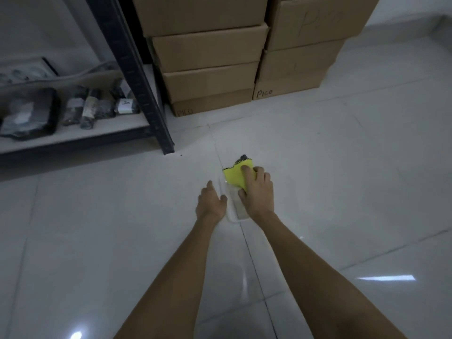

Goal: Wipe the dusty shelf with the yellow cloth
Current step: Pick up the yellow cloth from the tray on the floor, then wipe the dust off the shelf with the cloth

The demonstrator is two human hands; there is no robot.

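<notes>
So far the wiping has not begun: the yellow cloth (235,176) is down on the floor (342,167), lying over a pale flat object (236,209) near the foot of the shelf upright (137,77). The right hand (256,192) curls over the cloth, pinching it between fingers and thumb, while the left hand (210,201) rests spread just beside it. The shelf (102,129), carrying wrapped packets (90,107), stands well apart to the left; lifting the cloth and wiping are left.
</notes>
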